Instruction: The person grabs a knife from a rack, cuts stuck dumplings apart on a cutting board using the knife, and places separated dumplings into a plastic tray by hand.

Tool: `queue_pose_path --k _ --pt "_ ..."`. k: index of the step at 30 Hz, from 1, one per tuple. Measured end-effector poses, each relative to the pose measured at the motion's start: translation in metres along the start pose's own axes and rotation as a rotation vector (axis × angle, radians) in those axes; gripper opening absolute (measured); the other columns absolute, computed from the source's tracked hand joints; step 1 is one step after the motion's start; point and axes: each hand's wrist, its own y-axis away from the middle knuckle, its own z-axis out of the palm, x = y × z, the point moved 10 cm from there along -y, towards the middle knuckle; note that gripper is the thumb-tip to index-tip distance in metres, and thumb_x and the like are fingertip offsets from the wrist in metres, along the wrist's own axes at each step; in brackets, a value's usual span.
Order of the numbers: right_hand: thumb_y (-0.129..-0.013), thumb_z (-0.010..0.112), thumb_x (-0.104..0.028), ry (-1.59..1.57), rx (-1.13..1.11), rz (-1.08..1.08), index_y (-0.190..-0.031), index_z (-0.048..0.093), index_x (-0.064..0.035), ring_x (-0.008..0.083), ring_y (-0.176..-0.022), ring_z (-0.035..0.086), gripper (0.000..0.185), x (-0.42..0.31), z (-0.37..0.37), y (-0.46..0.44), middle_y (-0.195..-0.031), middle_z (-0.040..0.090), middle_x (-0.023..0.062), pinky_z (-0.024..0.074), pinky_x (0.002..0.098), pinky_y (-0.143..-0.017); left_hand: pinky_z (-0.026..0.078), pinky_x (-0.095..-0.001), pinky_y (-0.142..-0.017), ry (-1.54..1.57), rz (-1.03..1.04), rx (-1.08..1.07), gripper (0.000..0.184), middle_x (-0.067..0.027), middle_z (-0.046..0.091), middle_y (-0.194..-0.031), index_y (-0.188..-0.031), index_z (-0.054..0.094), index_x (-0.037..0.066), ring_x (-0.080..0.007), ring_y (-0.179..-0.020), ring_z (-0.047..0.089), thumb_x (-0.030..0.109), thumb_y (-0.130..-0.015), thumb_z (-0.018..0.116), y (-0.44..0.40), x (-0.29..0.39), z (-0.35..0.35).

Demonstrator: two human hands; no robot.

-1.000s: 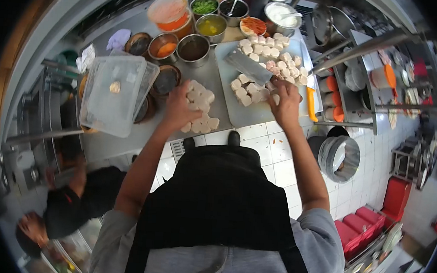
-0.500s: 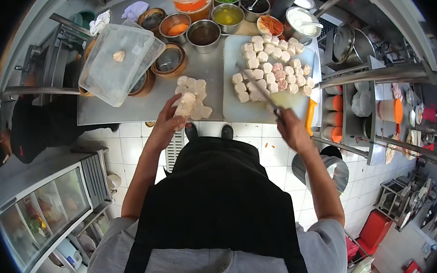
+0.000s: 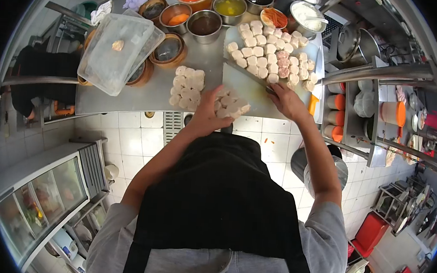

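My left hand (image 3: 210, 114) is closed around a cluster of pale, rounded, dumpling-like pieces (image 3: 231, 105) at the near left edge of the white cutting board (image 3: 259, 101); the cluster is partly blurred. In my right hand (image 3: 288, 102) is a long knife (image 3: 248, 73), its blade slanting away to the left, alongside the pieces on the board. Several rows of the same pale pieces (image 3: 258, 51) cover the board's far part, with a few pinkish ones (image 3: 283, 62) among them. Left of my left hand, another block of pale pieces (image 3: 187, 87) sits on the steel table.
Plastic containers (image 3: 115, 53) rest on wooden-rimmed bowls at the left. Metal bowls of sauce (image 3: 204, 26), yellow liquid (image 3: 230, 8) and white powder (image 3: 308, 17) line the back. An orange handle (image 3: 313, 105) lies by the board's right edge. Another person (image 3: 40, 73) stands at far left.
My left hand has moved right from beside the table block to the board, with pale pieces in it. The knife has shifted left, and the pieces on the board sit farther back.
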Motion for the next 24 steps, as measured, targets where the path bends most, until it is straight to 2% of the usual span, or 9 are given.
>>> queue_pose_path --k 3,6,9,13,16,18,20,22,24 --pt "-0.092 0.062 -0.018 -0.034 -0.009 -0.005 -0.114 0.058 -0.0012 0.0418 -0.095 0.062 0.028 0.003 0.001 -0.006 -0.105 0.061 0.0202 0.0514 0.0476 -0.08 0.03 -0.0459 -0.114 -0.217 0.131 0.004 0.102 -0.0263 0.037 -0.141 -0.151 0.025 0.002 -0.0407 -0.13 0.039 0.03 -0.071 0.082 -0.022 0.017 0.012" --pt "-0.092 0.063 -0.017 -0.072 0.022 0.021 -0.113 0.058 -0.0007 0.0425 -0.094 0.062 0.027 -0.004 0.0 0.001 -0.1 0.062 0.0214 0.051 0.0476 -0.08 0.031 -0.0487 -0.114 -0.409 0.16 0.017 0.107 -0.0308 0.034 -0.143 -0.152 0.022 0.001 -0.0453 -0.132 0.036 0.027 -0.069 0.084 -0.041 0.024 0.018" --pt "-0.092 0.064 -0.015 -0.13 0.118 0.117 -0.112 0.056 0.0 0.0439 -0.091 0.062 0.026 -0.024 -0.004 0.029 -0.097 0.062 0.0229 0.0505 0.0484 -0.078 0.03 -0.0507 -0.114 -0.299 0.053 0.187 0.109 -0.035 0.031 -0.144 -0.151 0.02 -0.005 -0.0468 -0.137 0.031 0.027 -0.07 0.085 -0.041 0.01 0.009" --pt "-0.094 0.063 -0.013 -0.231 0.12 0.391 -0.111 0.049 0.0009 0.0468 -0.089 0.063 0.026 -0.041 0.018 0.076 -0.098 0.064 0.0273 0.0501 0.051 -0.074 0.031 -0.0496 -0.114 -0.133 -0.167 0.157 0.109 -0.0379 0.034 -0.143 -0.149 0.02 -0.01 -0.0472 -0.139 0.03 0.029 -0.071 0.085 -0.031 -0.008 0.01" --pt "-0.095 0.06 -0.013 -0.277 0.109 0.401 -0.114 0.048 0.0007 0.0477 -0.089 0.063 0.026 -0.061 0.034 0.086 -0.102 0.065 0.0291 0.0502 0.0524 -0.073 0.037 -0.0461 -0.11 -0.156 -0.233 0.147 0.106 -0.0365 0.043 -0.136 -0.146 0.021 -0.014 -0.0465 -0.132 0.041 0.029 -0.073 0.084 -0.037 -0.024 0.011" --pt "-0.096 0.059 -0.012 -0.25 0.171 0.291 -0.115 0.049 0.0009 0.0478 -0.083 0.063 0.026 -0.078 0.022 0.081 -0.1 0.064 0.029 0.0497 0.0524 -0.07 0.043 -0.0442 -0.105 -0.139 -0.264 0.201 0.098 -0.0346 0.049 -0.129 -0.145 0.026 -0.013 -0.0451 -0.121 0.052 0.026 -0.074 0.082 -0.04 -0.038 0.005" --pt "-0.096 0.06 -0.013 -0.265 0.264 0.425 -0.107 0.053 0.002 0.0465 -0.074 0.062 0.02 -0.099 -0.017 0.073 -0.093 0.064 0.0275 0.0487 0.0513 -0.066 0.044 -0.0451 -0.103 0.037 -0.292 0.15 0.092 -0.0338 0.051 -0.127 -0.141 0.03 -0.012 -0.0444 -0.118 0.053 0.025 -0.074 0.081 -0.045 -0.037 0.0" --pt "-0.096 0.061 -0.016 -0.273 0.44 0.44 -0.082 0.056 0.0017 0.0423 -0.063 0.059 0.023 -0.107 -0.048 0.073 -0.071 0.06 0.0218 0.0463 0.046 -0.058 0.045 -0.046 -0.101 0.221 -0.313 0.09 0.085 -0.033 0.053 -0.124 -0.137 0.035 -0.011 -0.0438 -0.115 0.055 0.023 -0.073 0.079 -0.04 -0.037 0.012" --pt "-0.099 0.056 -0.015 -0.498 0.561 0.275 -0.083 0.057 0.0003 0.0179 -0.059 0.059 0.023 -0.12 -0.06 0.066 -0.063 0.059 0.0077 0.0505 0.0348 -0.059 0.047 -0.0463 -0.098 0.106 -0.311 0.17 0.074 -0.032 0.058 -0.116 -0.129 0.041 -0.008 -0.0446 -0.114 0.056 0.02 -0.071 0.078 -0.038 -0.037 0.008"
